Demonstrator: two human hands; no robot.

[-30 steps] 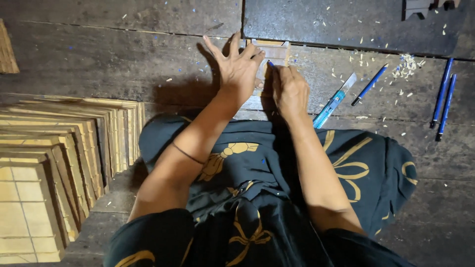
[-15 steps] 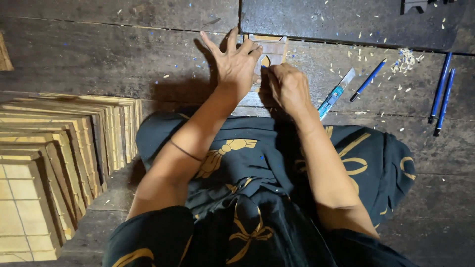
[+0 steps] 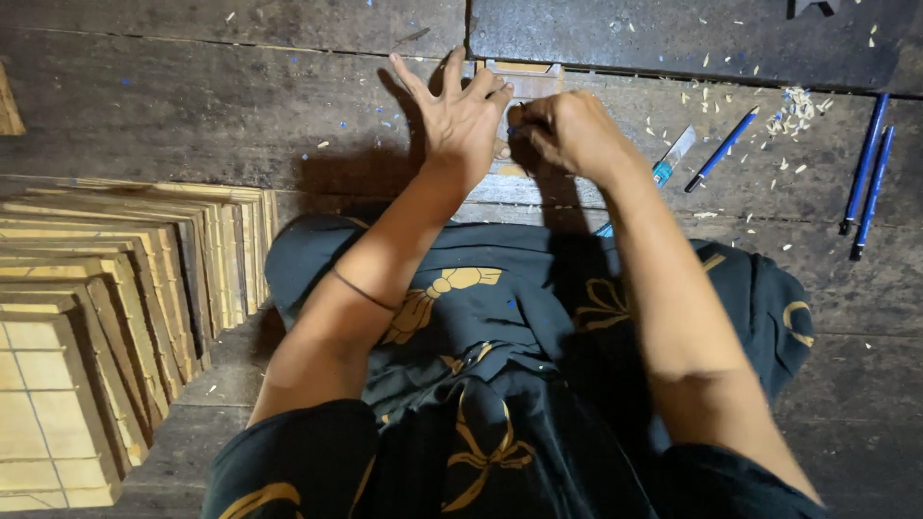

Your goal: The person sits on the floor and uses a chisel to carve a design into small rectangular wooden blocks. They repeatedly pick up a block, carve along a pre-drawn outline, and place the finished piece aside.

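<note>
My left hand (image 3: 460, 117) lies flat with fingers spread on a small pale wooden piece (image 3: 527, 77) on the dark plank floor. My right hand (image 3: 569, 130) is curled into a fist right beside it, pinching a thin blue pencil whose tip (image 3: 511, 112) shows at the wooden piece next to my left thumb. Most of the wooden piece is hidden under both hands. My lap in dark cloth with a gold pattern (image 3: 500, 327) fills the lower middle.
A stack of pale wooden frames (image 3: 115, 317) lies at the left. To the right of my hands are a utility knife (image 3: 675, 152), a blue pencil (image 3: 721, 149), two more blue pencils (image 3: 865, 178) and scattered wood shavings (image 3: 793, 104).
My right hand has drawn in closer to my left thumb over the wooden piece. My left hand stays pressed flat. The view has shifted a little.
</note>
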